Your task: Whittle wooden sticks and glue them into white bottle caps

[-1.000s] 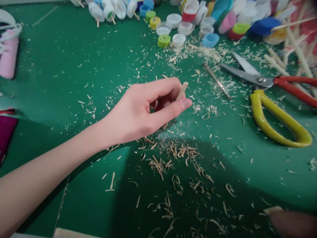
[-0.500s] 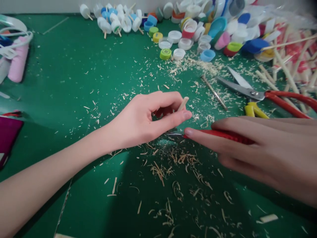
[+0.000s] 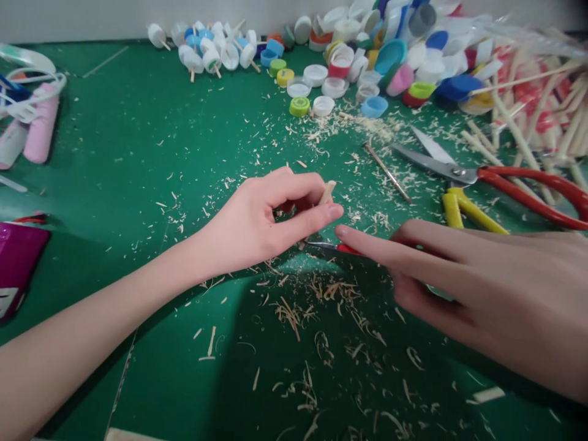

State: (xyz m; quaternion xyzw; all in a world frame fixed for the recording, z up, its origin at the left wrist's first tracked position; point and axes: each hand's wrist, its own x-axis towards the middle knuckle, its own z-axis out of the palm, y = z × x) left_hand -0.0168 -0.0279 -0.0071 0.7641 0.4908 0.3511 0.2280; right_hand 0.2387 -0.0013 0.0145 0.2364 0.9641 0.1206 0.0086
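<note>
Pinching left hand [image 3: 269, 214]: closing thumb and finger on a small wood stick [image 3: 329, 191]; curling the other fingers in underneath

Held wood stick: leaning on a slant inside the left hand; poking its pale top out past the thumb; showing its low end just under the hand, close to the green table [image 3: 119, 184]

Right hand [image 3: 468, 282]: holding a red-handled blade [image 3: 346, 249]; stretching one finger out along it; hiding most of the handle

Red-handled blade: pointing its thin metal end to the left; reaching in by the low end of the stick; cannot tell if touching or only sitting just beside

Big scissors [image 3: 463, 174]: lying open just past the right hand; showing one red handle and one yellow handle, with the yellow one going partly behind the hand

Metal rod [image 3: 387, 171]: lying on a slant near the scissor blades

Wood shavings [image 3: 337, 288]: scattering all over the middle of the table; curling up in the dark shadow

Bottle caps [image 3: 324, 106]: heaping up at the back, in many colors

Caps on sticks [image 3: 211, 60]: bunching together at the back left, mostly white and blue

Pink tube [image 3: 42, 125]: lying at the far left; sitting above a shiny purple thing [image 3: 21, 260]
</note>
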